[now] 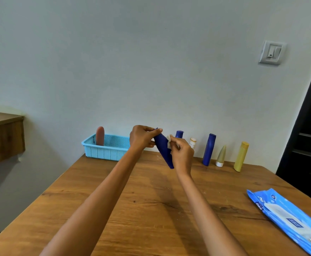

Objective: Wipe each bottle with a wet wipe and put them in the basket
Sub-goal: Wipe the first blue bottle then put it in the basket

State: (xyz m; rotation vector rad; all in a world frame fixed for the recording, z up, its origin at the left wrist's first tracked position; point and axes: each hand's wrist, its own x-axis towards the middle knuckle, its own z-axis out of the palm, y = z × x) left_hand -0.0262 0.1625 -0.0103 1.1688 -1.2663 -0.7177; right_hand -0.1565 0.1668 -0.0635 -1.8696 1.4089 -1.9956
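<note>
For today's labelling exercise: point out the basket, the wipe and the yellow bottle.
basket [106, 151]: head view, front wall.
wipe [168, 139]: head view, bunched part against the held bottle.
yellow bottle [241, 157]: head view, mid-body.

Hiding most of the crumpled white wet wipe behind right-hand fingers. Partly blocking a blue plastic bottle behind both hands. Running off the right edge: blue wet-wipe pack, label unreadable.
</note>
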